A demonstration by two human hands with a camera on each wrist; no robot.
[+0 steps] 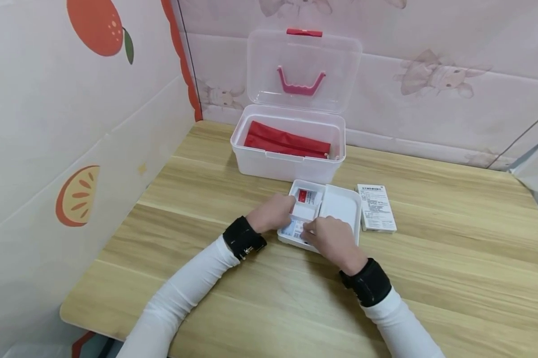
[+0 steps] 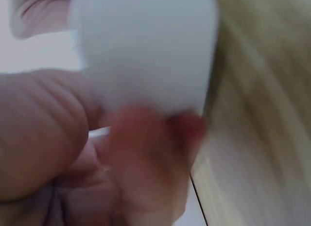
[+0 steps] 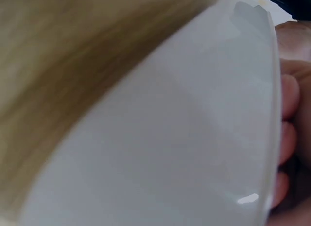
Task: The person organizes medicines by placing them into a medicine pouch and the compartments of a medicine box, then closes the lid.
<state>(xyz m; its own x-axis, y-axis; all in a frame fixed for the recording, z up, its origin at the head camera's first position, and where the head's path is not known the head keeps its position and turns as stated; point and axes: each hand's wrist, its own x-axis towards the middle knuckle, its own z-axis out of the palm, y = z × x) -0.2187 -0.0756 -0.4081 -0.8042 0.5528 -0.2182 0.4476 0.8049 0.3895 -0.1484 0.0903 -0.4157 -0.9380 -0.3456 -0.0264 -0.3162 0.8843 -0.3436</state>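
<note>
A small white hinged case (image 1: 344,205) lies unfolded on the table, its compartments on the left and its shallow lid on the right. My left hand (image 1: 273,213) grips the case's left side; the left wrist view has fingers curled at the white wall (image 2: 150,51), blurred. A red-and-white packet (image 1: 313,197) lies in the upper compartment, bluish-white packets (image 1: 292,228) in the lower one. Over that lower compartment, my right hand (image 1: 333,241) reaches in with bent fingers; what its fingertips touch is hidden. The right wrist view is mostly filled by the white lid (image 3: 160,129).
Behind the case stands a translucent storage box (image 1: 287,166), its lid (image 1: 260,69) raised against the wall, with a red zip pouch (image 1: 282,139) inside. A flat white printed carton (image 1: 377,209) lies right of the case. A wall borders the table's left side.
</note>
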